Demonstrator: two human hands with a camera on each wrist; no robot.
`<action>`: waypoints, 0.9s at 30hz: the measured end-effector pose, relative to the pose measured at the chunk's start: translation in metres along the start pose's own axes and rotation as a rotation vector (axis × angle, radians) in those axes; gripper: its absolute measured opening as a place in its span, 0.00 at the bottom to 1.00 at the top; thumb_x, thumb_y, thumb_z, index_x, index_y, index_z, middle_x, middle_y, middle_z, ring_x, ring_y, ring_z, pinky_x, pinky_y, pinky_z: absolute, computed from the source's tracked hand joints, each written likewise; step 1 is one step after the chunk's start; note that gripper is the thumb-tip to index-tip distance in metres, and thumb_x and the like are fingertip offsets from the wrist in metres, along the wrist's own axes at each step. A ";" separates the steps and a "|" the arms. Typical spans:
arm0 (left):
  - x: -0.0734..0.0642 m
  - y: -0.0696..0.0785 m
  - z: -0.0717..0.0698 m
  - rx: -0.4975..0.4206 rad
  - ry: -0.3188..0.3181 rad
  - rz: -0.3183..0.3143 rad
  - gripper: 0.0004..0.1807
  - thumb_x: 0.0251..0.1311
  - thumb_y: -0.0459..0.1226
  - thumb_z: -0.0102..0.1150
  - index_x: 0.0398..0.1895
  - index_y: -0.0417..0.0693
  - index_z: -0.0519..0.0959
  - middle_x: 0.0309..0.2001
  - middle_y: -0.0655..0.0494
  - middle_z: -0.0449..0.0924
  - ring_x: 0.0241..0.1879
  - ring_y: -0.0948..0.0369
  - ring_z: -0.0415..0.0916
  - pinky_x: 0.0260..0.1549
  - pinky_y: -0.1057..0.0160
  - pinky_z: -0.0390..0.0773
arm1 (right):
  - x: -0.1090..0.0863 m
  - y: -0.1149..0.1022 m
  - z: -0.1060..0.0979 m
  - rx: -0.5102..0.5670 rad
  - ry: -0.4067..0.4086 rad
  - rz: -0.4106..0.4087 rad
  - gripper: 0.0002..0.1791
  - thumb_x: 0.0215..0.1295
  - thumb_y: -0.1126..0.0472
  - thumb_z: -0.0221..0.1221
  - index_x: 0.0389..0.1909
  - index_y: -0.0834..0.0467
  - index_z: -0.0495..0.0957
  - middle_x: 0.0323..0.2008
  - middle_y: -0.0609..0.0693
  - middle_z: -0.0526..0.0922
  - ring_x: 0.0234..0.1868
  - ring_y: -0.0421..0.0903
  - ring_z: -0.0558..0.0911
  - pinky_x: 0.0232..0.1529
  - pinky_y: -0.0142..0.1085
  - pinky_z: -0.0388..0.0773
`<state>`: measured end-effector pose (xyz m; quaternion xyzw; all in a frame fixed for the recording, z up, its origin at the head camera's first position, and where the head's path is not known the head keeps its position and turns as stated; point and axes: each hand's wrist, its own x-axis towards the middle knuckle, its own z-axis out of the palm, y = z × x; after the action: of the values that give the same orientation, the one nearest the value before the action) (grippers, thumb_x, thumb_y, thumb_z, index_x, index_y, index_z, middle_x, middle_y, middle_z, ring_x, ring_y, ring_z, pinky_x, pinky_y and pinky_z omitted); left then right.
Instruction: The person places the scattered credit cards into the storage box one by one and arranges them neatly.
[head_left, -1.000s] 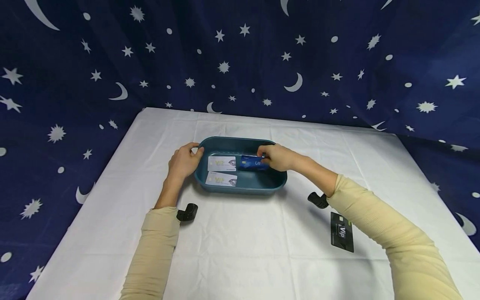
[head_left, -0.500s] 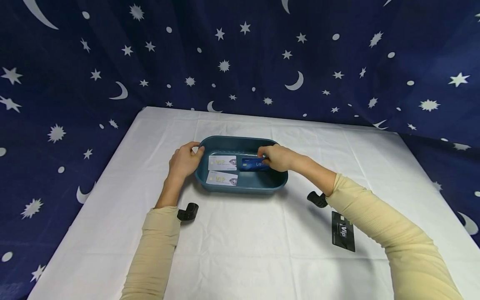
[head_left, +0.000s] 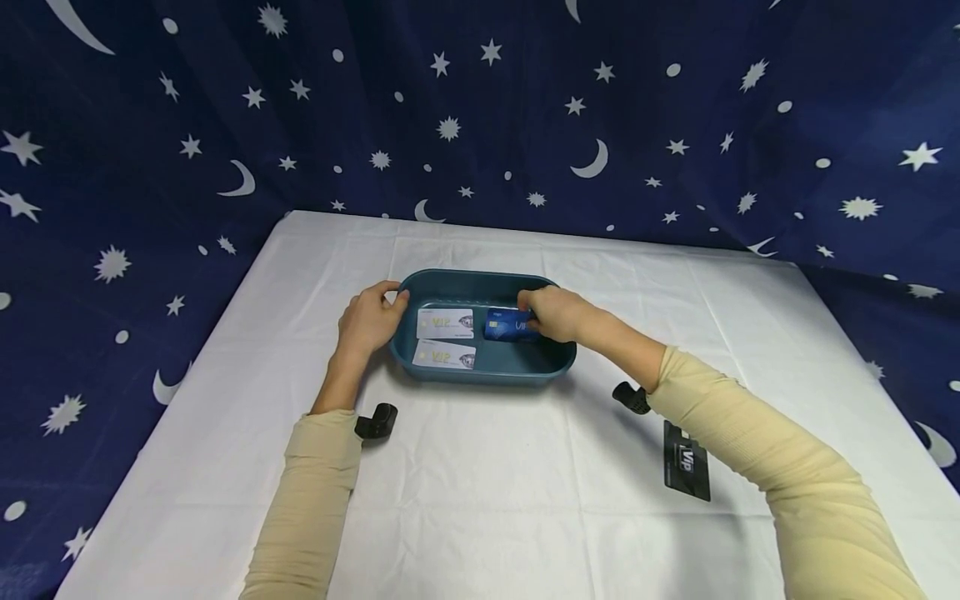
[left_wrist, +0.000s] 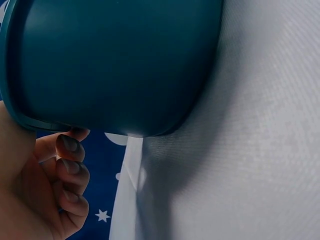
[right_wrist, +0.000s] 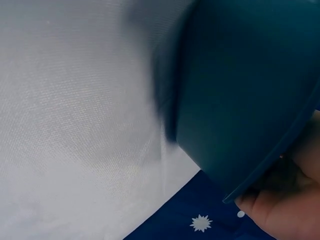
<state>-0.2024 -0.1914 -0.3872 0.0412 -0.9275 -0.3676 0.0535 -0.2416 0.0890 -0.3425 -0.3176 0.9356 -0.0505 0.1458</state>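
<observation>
Two white cards lie in the basin, a blue one is in the fingers, a black one lies outside.
The work looks partway along: the far white card (head_left: 446,322) and near white card (head_left: 444,354) lie loose at the left of the teal basin (head_left: 498,377), while the right hand (head_left: 558,314) pinches the blue card (head_left: 507,325) by its right end, right of the far white card; whether it rests fully on the floor, I cannot tell. The left hand (head_left: 367,321) grips the basin's left rim, thumb inside. The black card (head_left: 686,467) remains on the white cloth (head_left: 495,483), near and right. Compared with a second ago, the blue card sits slightly farther right, its gap to the far white card a little wider; the left hand keeps its place.
</observation>
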 end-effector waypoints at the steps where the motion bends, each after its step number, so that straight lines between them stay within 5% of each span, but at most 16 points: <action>1: 0.000 0.000 0.000 0.000 0.001 -0.001 0.23 0.69 0.47 0.48 0.59 0.43 0.75 0.24 0.52 0.74 0.22 0.56 0.69 0.23 0.59 0.65 | 0.000 0.000 0.000 -0.012 0.010 0.002 0.13 0.64 0.66 0.60 0.48 0.65 0.75 0.42 0.60 0.81 0.41 0.51 0.80 0.44 0.45 0.76; 12: 0.000 0.001 0.000 0.003 0.003 -0.012 0.23 0.69 0.47 0.49 0.60 0.43 0.75 0.25 0.52 0.74 0.24 0.55 0.70 0.25 0.58 0.65 | 0.005 -0.004 0.009 -0.171 0.101 0.044 0.18 0.61 0.60 0.65 0.49 0.61 0.75 0.45 0.61 0.80 0.47 0.55 0.79 0.44 0.50 0.76; 27: 0.000 0.002 0.002 0.008 0.012 -0.010 0.22 0.69 0.46 0.49 0.59 0.44 0.76 0.25 0.52 0.74 0.23 0.56 0.69 0.24 0.59 0.65 | 0.007 -0.003 0.018 -0.202 0.155 0.065 0.26 0.57 0.55 0.68 0.54 0.63 0.75 0.46 0.61 0.77 0.48 0.57 0.77 0.46 0.50 0.75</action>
<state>-0.2025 -0.1888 -0.3877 0.0484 -0.9285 -0.3637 0.0568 -0.2396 0.0823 -0.3611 -0.2951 0.9542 0.0241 0.0418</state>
